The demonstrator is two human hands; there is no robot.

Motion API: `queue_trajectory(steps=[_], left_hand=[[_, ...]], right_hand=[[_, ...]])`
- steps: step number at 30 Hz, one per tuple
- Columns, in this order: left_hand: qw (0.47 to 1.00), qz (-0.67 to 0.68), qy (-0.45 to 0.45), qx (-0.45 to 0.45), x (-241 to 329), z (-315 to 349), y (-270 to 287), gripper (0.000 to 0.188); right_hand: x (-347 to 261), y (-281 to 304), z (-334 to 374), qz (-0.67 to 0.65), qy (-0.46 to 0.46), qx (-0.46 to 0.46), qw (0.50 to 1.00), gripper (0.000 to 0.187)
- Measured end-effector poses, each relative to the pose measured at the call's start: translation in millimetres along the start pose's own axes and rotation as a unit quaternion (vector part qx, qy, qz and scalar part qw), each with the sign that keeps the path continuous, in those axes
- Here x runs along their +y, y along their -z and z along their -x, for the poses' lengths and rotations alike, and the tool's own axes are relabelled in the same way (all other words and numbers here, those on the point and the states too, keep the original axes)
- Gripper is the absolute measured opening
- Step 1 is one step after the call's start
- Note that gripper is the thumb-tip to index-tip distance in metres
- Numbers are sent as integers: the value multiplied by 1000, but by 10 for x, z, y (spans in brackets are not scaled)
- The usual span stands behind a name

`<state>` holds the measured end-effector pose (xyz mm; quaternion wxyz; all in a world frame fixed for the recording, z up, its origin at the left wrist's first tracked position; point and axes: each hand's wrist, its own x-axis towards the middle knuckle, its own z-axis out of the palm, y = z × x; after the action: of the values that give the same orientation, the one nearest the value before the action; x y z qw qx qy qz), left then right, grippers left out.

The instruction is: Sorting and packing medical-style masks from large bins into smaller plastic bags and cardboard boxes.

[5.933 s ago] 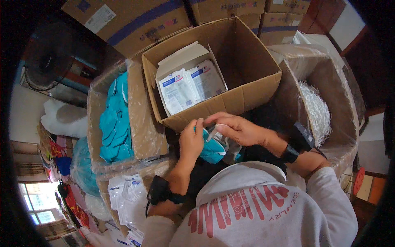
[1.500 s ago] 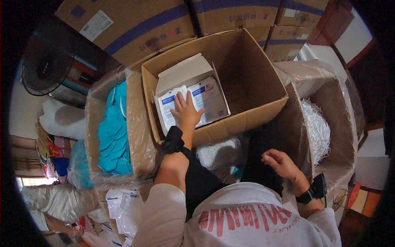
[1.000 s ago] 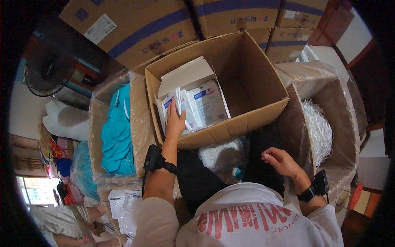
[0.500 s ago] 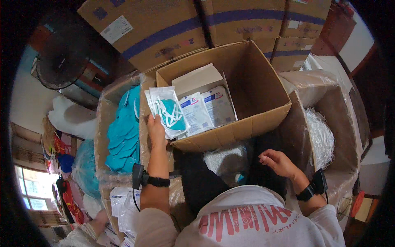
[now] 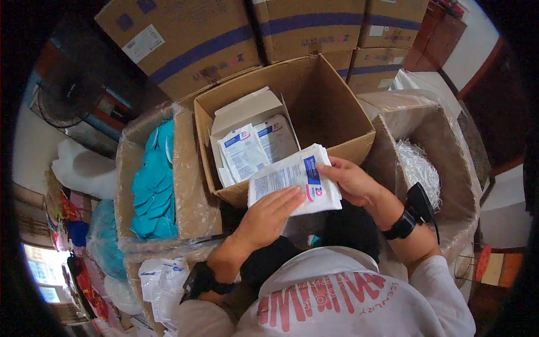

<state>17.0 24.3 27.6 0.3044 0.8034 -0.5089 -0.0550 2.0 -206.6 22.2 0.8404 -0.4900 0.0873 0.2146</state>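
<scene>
A stack of flat white mask packets [image 5: 281,178] with blue and pink print is between my hands, above the near edge of the open cardboard box [image 5: 337,126]. My left hand [image 5: 269,219] closes on its near left side, fingers along the top. At its right edge my right hand [image 5: 355,181] grips the stack, the thumb on top and the other fingers partly hidden beneath. Inside the box stands a small white carton [image 5: 250,108] with its flap up, holding more mask packets [image 5: 243,153] in two rows.
To the left, a plastic-lined box holds teal masks [image 5: 154,188]. White elastic straps [image 5: 418,171] fill part of a lined box on the right. Empty white pouches [image 5: 165,286] lie at lower left. Tall sealed cartons [image 5: 193,42] line the back, near a fan [image 5: 70,98].
My left hand has brought the packets from the box's left side to the middle, and the printed side now faces up. My right hand has come in and taken hold of them.
</scene>
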Motion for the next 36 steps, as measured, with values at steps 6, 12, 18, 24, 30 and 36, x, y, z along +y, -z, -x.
queue_trajectory(steps=[6,12,18,24,30,36], left_hand=[[997,-5,57,54,137,-25,10,47],[969,136,206,30,52,-237,-22,24],[996,12,88,-28,125,-153,-84,17],[992,22,77,-98,164,-150,-75,16],[872,436,218,-45,-55,223,-733,23],[850,432,292,77,-284,444,-1192,25]], right_hand=[[341,49,181,126,96,36,987,28],[595,-67,496,193,123,45,973,28],[191,-6,516,467,139,-9,873,25],[116,-143,364,748,159,-171,621,34],[355,-139,322,752,327,-212,531,23],[536,-345,500,750,338,-242,514,18]])
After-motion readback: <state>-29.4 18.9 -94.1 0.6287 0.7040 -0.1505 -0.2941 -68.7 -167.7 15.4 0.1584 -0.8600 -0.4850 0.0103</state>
